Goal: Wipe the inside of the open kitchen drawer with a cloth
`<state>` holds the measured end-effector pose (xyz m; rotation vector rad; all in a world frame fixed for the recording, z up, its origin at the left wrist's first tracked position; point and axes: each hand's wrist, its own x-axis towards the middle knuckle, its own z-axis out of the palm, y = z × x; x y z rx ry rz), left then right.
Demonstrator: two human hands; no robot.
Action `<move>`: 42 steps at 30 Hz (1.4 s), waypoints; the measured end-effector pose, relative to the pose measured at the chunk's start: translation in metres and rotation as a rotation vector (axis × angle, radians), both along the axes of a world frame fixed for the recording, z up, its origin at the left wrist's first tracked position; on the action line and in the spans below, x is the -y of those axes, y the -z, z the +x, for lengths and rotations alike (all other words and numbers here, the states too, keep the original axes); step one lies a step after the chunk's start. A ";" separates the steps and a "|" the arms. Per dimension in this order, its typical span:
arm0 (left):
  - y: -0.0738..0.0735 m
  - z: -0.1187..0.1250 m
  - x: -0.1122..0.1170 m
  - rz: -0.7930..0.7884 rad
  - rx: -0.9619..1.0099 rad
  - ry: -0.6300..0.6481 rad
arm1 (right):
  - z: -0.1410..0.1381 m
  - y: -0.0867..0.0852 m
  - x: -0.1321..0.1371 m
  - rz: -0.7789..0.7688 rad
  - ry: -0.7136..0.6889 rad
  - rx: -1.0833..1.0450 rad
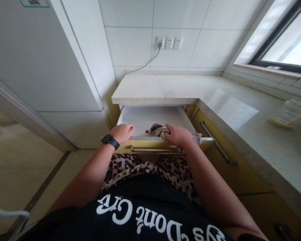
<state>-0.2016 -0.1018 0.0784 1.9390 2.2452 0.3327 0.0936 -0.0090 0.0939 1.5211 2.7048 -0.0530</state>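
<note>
A white-lined drawer with a yellow front is pulled out below the countertop, close to my body. My right hand grips a crumpled patterned cloth at the drawer's front rim, toward the right. Part of the cloth hangs inside the drawer and part shows beyond the wrist. My left hand, with a black watch on the wrist, rests on the drawer's front left corner with its fingers curled. What lies under those fingers is hidden. A metal handle runs along the drawer front between the hands.
A pale stone countertop wraps round to the right, where a clear container with a yellow label stands. More handled yellow cabinets lie below it. A tall white cabinet is on the left. A cord runs from a wall socket.
</note>
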 end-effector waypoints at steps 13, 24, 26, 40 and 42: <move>0.002 -0.001 -0.002 0.032 0.001 0.005 | 0.000 0.000 -0.002 -0.013 0.005 0.001; 0.005 -0.005 -0.004 0.049 -0.054 0.016 | -0.083 -0.001 0.021 -0.067 -0.151 -0.049; 0.007 -0.006 -0.006 0.061 -0.090 0.016 | -0.106 0.001 0.027 -0.072 -0.197 -0.066; 0.004 -0.004 -0.006 -0.014 0.032 0.024 | -0.014 -0.002 0.006 -0.002 -0.065 0.050; 0.004 -0.004 -0.006 -0.024 0.051 0.020 | 0.022 -0.001 -0.008 0.004 0.009 0.076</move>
